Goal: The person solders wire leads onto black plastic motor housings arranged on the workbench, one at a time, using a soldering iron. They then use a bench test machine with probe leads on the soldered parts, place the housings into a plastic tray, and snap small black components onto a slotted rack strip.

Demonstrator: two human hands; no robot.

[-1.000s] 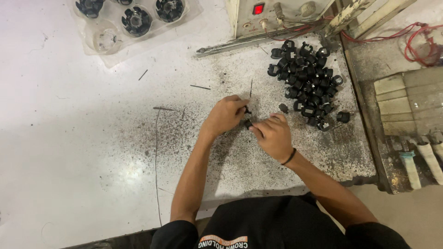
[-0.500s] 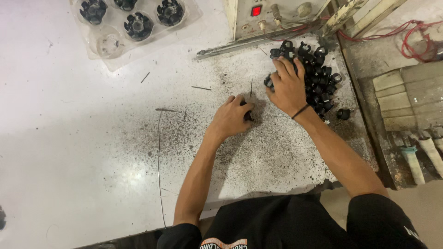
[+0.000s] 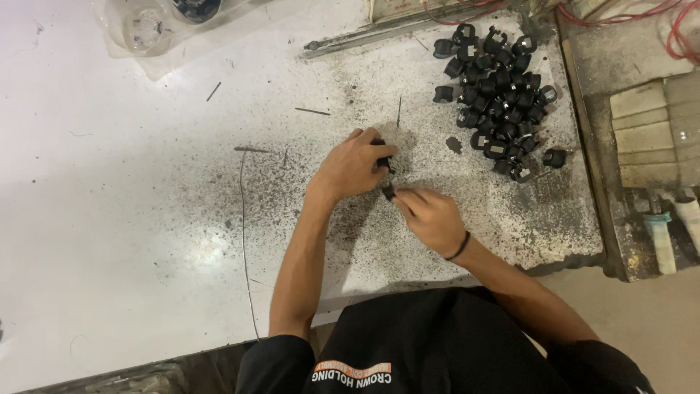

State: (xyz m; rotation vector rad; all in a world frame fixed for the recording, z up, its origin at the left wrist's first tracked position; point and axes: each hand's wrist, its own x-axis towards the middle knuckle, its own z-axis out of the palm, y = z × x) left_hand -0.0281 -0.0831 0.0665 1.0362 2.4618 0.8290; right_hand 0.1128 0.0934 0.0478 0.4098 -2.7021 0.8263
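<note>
Over the speckled white table (image 3: 146, 241), my left hand (image 3: 351, 166) is closed around a small black part (image 3: 382, 157) that peeks out between its fingers. My right hand (image 3: 432, 217) sits just below and to the right, its fingertips pinching another small black piece (image 3: 389, 192) close to the left hand. A black band circles the right wrist. A heap of several black ring-shaped parts (image 3: 496, 95) lies at the upper right, about a hand's length away from both hands.
A clear plastic tray (image 3: 157, 25) with round pockets sits at the top left. A metal strip (image 3: 357, 36) lies along the top edge. Thin wire bits (image 3: 312, 111) are scattered about. A worn side bench (image 3: 642, 131) and red wires (image 3: 678, 22) are at right.
My right hand has come back from the heap of black parts to the left hand, now pinching a small black piece. The camera view has shifted downward.
</note>
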